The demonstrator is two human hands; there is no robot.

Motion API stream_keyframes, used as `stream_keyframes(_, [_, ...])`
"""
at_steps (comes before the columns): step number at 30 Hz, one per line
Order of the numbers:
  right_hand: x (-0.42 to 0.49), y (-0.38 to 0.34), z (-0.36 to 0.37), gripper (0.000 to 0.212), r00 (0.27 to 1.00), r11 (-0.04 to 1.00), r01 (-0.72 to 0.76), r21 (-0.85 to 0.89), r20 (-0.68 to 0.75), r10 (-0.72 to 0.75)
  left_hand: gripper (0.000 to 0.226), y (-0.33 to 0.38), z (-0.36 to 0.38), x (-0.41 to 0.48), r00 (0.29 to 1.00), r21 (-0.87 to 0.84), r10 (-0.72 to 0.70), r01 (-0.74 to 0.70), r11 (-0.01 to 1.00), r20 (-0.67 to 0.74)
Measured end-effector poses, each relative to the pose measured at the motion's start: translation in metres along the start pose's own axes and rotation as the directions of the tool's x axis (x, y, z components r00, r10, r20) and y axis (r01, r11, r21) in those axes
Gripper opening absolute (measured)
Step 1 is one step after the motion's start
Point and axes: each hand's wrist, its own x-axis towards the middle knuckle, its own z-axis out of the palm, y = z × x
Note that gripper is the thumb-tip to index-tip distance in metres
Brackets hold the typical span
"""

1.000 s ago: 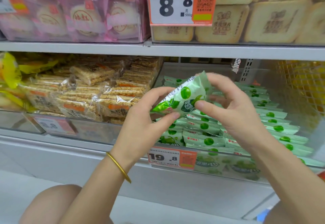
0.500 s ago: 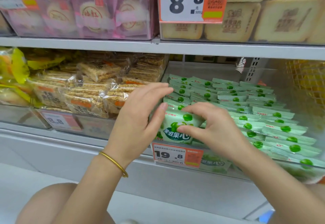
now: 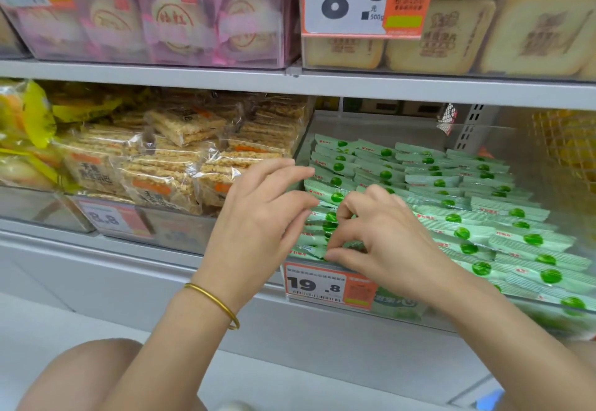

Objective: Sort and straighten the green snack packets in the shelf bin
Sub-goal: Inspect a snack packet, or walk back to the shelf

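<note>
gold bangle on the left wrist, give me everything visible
The gold bangle is a thin, plain, shiny ring that looks like metal, with no clasp or pattern visible. It sits loosely on the left wrist below the left hand, tilted across the forearm, its lower edge hanging slightly off the skin. It touches only the wrist, in front of the grey shelf edge. Its far side is hidden behind the arm.

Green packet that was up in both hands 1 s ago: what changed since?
It came down into the front-left corner of the bin and now lies among the green packets. The right hand followed it down, fingers pinching at the front packets; whether it grips one is unclear. The left hand let go and rests open beside the stack. The rows behind and the 19.8 price tag are unchanged.
</note>
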Motion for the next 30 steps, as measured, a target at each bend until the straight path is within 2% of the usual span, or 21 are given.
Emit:
stream_keyframes(2, [0.003,0.003,-0.007,0.028,0.997,0.990,-0.068,0.126,-0.032,0.072,0.014,0.000,0.003,-0.001,0.999,0.035,0.037,-0.038,0.999,0.030])
stream_keyframes(4, [0.006,0.009,-0.013,0.016,0.980,0.965,-0.147,0.216,-0.101,0.171,0.015,0.000,0.007,-0.001,0.996,0.093,0.067,-0.072,0.993,0.060])
stream_keyframes(6, [0.008,0.010,-0.016,0.012,0.974,0.971,-0.181,0.158,-0.106,0.199,0.019,0.001,0.011,-0.002,0.992,0.141,0.066,-0.081,0.987,0.107])
stream_keyframes(10, [0.012,0.002,-0.011,0.023,0.982,0.983,-0.175,-0.059,0.065,0.178,0.028,0.003,0.014,-0.003,0.980,0.183,0.012,-0.049,0.982,0.197])
stream_keyframes(14, [0.016,0.002,-0.006,0.018,0.987,0.986,-0.150,-0.072,0.045,0.154,0.036,0.000,0.014,-0.005,0.974,0.161,-0.035,-0.001,0.987,0.223])
stream_keyframes(18, [0.014,0.005,-0.003,0.012,0.987,0.985,-0.153,0.086,-0.045,0.157,0.047,0.001,0.013,-0.005,0.975,0.126,-0.062,0.035,0.991,0.216])
stream_keyframes(21, [0.016,0.005,-0.004,0.007,0.971,0.944,-0.176,0.280,-0.111,0.214,0.063,0.002,0.010,-0.004,0.974,0.075,-0.085,0.070,0.995,0.211])
stream_keyframes(24, [0.017,0.002,-0.015,0.013,0.934,0.807,-0.199,0.556,-0.141,0.327,0.073,0.003,0.008,-0.003,0.975,0.038,-0.106,0.101,0.994,0.195])
stream_keyframes(26, [0.017,0.001,-0.021,0.012,0.916,0.722,-0.189,0.665,-0.146,0.374,0.078,0.005,0.006,0.001,0.981,0.007,-0.113,0.113,0.994,0.158])
stream_keyframes(30, [0.015,0.003,-0.028,0.015,0.881,0.639,-0.103,0.763,-0.227,0.414,0.079,0.014,-0.004,0.010,0.978,-0.300,-0.181,0.203,0.932,0.101])
